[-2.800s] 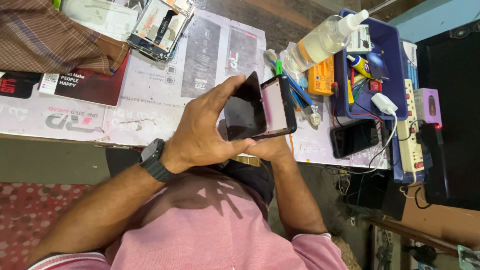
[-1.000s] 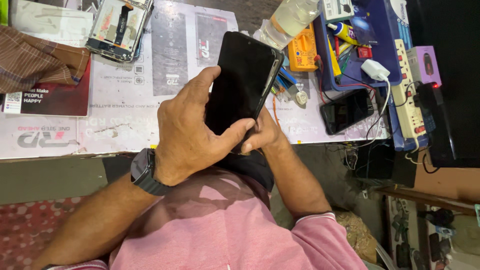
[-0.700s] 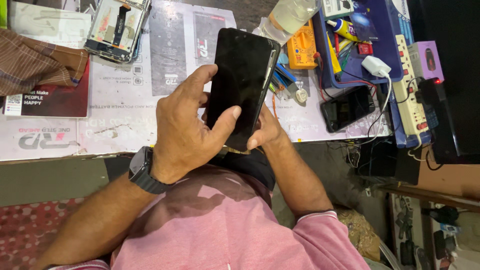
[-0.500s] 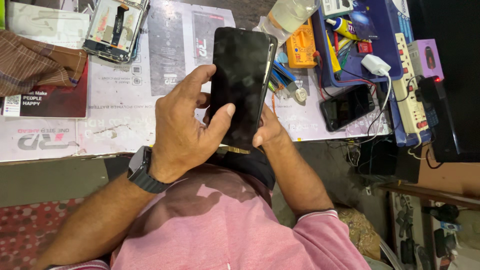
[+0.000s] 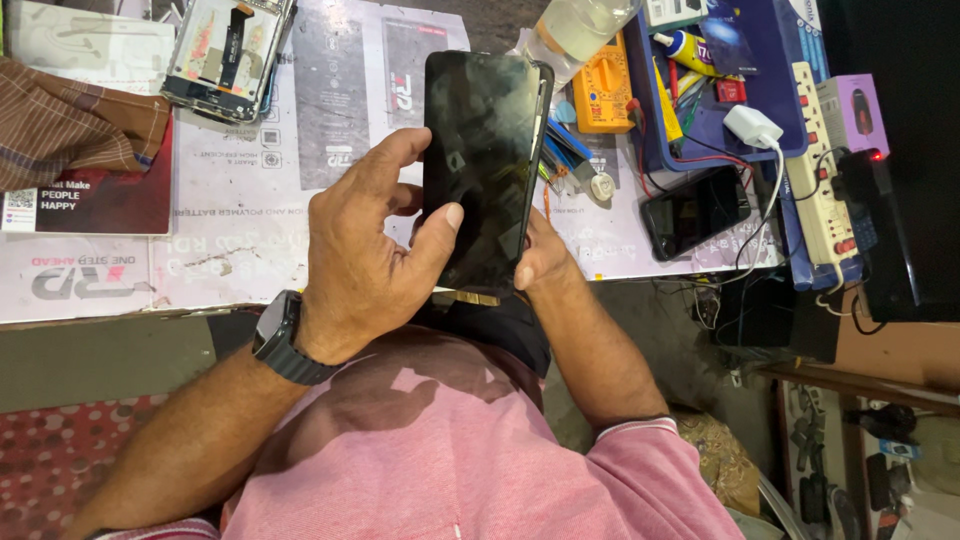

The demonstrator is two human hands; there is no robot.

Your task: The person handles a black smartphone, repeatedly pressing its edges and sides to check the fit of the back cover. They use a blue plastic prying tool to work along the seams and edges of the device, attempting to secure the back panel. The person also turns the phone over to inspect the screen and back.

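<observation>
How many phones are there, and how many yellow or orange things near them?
Phones: 3 – the black one in the hands, the opened one, the dark one charging
Orange meters: 1
Yellow tubes: 1
Total: 5

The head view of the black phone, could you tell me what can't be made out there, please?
- Black phone: back face turned away; lower end covered by the left hand.
- Right hand: mostly behind the phone, grip unclear.
- Clear bottle: cut off by the top edge.
- Opened phone: top cropped.
</observation>
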